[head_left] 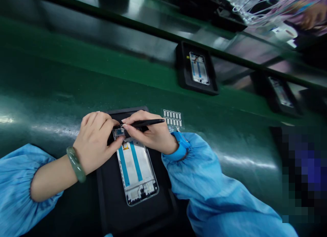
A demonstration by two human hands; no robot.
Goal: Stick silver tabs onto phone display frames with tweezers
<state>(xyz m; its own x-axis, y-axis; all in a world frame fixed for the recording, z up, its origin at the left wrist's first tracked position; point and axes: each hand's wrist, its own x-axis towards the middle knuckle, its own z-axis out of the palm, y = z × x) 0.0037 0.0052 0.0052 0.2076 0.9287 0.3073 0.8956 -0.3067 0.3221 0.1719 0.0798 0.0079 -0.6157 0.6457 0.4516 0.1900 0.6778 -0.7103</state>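
Head view: on the green counter [51, 76], a black mat [114, 206] carries the phone frame [136, 172]. Your left hand [95, 141] closes around its top end, while your right hand [150, 134] pinches black tweezers [148, 123] against a small part [119, 130] there.

My sleeve [199, 172] is thin blue cloth; phone frame [135, 172] has bright metal rim; tray [114, 203] matt black; tabletop [63, 93] glossy green.

Three phone frames [136, 172], three trays [112, 209], two hands [98, 141], one pair of tweezers [146, 123], one jade bangle [76, 163], one label sheet [173, 116]
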